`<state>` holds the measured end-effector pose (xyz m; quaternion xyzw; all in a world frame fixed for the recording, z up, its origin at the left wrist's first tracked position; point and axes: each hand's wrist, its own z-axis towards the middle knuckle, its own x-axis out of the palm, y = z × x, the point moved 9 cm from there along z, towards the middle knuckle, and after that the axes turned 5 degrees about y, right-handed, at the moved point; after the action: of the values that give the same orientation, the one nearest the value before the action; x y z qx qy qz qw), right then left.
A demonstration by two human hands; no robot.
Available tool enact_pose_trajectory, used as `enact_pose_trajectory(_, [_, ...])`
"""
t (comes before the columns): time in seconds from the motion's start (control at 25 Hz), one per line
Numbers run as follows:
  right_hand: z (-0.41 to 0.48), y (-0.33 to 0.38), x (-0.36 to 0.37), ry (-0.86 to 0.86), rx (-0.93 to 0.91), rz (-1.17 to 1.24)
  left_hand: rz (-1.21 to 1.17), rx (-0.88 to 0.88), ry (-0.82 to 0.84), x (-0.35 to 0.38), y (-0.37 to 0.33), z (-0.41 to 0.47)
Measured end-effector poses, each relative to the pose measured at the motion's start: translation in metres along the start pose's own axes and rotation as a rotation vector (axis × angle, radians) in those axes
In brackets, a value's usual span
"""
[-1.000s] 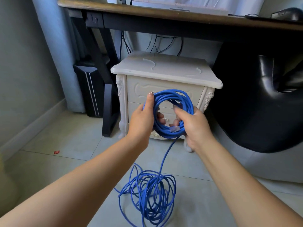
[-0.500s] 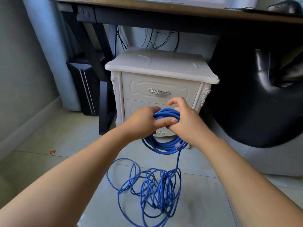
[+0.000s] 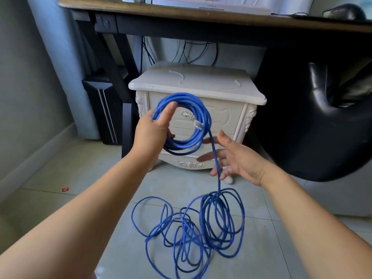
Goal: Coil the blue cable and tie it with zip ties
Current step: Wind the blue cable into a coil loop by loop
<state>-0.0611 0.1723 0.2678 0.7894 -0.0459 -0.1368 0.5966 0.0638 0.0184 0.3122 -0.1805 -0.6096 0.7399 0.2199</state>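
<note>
My left hand [image 3: 153, 131] grips the left side of a round coil of blue cable [image 3: 188, 142], held upright in front of the white nightstand. A clear plug [image 3: 198, 125] shows at the coil's right side. From the coil one strand [image 3: 215, 156] drops past my right hand [image 3: 235, 158] to a loose tangle of blue cable [image 3: 193, 232] on the floor tiles. My right hand is spread, palm toward the strand, which runs between its fingers without a firm grip. No zip ties are in view.
A white carved nightstand [image 3: 197, 85] stands under a wooden desk [image 3: 181, 15]. Black desk legs and a dark computer case [image 3: 104, 109] are at the left, a black chair [image 3: 322, 117] at the right. A small red scrap [image 3: 65, 189] lies on the tiles.
My hands came apart. The left hand lifted the coil upright; the right hand let go of it, opened and moved down-right along the trailing strand. The floor tangle has spread.
</note>
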Motion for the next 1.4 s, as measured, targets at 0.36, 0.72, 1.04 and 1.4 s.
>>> enact_pose_trajectory(0.36, [0.005,0.008,0.014,-0.399,-0.049,0.096,-0.198,-0.188,-0.166,0.026,0.015,-0.038])
enact_pose_trajectory(0.72, [0.004,0.0,-0.028,-0.673,-0.145,0.219,-0.054,-0.261,0.185,0.055,0.033,-0.046])
enact_pose_trajectory(1.04, [0.004,0.014,-0.025,-0.57,-0.17,-0.431,0.162,0.054,0.403,0.052,0.001,-0.034])
enact_pose_trajectory(1.4, [-0.002,0.035,0.004,-0.467,-0.184,-0.979,0.614,0.043,0.602,0.058,0.019,-0.04])
